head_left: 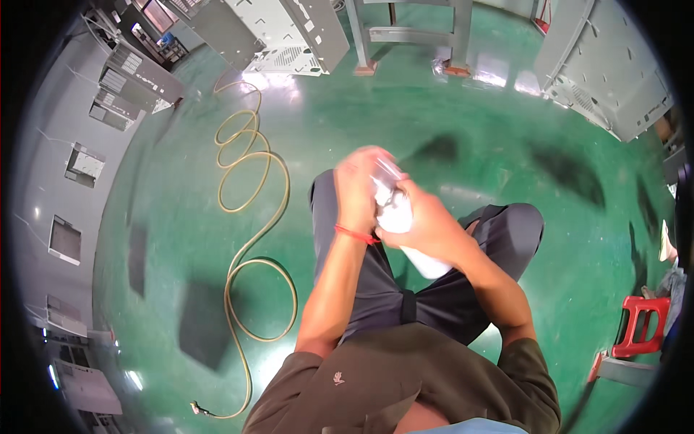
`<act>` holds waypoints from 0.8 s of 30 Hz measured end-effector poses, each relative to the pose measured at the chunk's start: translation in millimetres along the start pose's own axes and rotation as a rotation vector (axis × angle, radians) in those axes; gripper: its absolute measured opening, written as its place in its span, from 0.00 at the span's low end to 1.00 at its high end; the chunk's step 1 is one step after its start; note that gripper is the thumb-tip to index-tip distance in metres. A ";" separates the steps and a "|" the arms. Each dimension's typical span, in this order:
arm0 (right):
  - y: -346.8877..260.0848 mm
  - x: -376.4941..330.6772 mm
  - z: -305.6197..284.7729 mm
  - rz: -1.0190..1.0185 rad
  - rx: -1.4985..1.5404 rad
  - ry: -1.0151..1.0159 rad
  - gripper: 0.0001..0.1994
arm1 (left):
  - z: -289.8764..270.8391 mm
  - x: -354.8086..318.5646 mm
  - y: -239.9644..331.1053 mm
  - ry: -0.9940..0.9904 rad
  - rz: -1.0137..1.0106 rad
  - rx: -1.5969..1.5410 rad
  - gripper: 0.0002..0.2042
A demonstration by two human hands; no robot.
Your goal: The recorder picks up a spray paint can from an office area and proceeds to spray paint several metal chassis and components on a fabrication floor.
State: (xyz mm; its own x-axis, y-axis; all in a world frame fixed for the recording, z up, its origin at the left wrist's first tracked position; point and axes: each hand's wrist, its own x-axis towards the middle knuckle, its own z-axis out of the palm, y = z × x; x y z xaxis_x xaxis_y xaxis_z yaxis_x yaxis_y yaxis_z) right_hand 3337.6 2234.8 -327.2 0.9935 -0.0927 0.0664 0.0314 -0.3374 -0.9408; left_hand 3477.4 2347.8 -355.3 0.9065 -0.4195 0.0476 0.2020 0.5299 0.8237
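Note:
Both my hands are raised together above my thighs, over a green floor. My left hand [359, 186], with a red string on the wrist, is blurred and closed around the upper end of a white object [402, 217]. My right hand [428, 226] grips the same white object from the right. The object looks like a white bag or cloth with a clear crinkled part at the top; its lower end [428, 263] hangs below my right hand. What it is exactly cannot be told.
A yellow hose [249, 217] snakes over the green floor at my left. Grey metal cabinets [282, 32] lie at the back left and back right [614, 72]. A grey frame's legs [408, 36] stand at the back. A red stool [640, 325] is at my right.

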 end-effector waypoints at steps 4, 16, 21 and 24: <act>35.2 -40.3 2.3 -0.020 -0.075 -0.003 0.33 | -50.8 40.0 48.4 0.234 0.161 -0.068 0.16; 59.3 -58.5 -57.0 -0.116 1.330 0.142 0.27 | -407.8 -121.1 -100.6 0.588 -0.335 1.056 0.19; 78.5 -73.9 -76.6 0.162 1.094 0.408 0.24 | -424.3 -257.5 -203.2 0.489 -0.544 1.405 0.17; 61.7 -69.3 -72.0 0.192 1.063 0.315 0.27 | -422.3 -319.9 -218.5 0.516 -0.760 1.500 0.18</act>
State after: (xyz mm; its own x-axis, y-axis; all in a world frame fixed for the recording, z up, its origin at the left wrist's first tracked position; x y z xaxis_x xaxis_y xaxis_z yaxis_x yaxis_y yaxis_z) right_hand 3262.8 2153.0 -365.9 0.9245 -0.3407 -0.1706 0.1082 0.6642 -0.7397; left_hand 3299.8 2677.5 -789.1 0.8563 0.1838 -0.4826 0.3821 -0.8543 0.3525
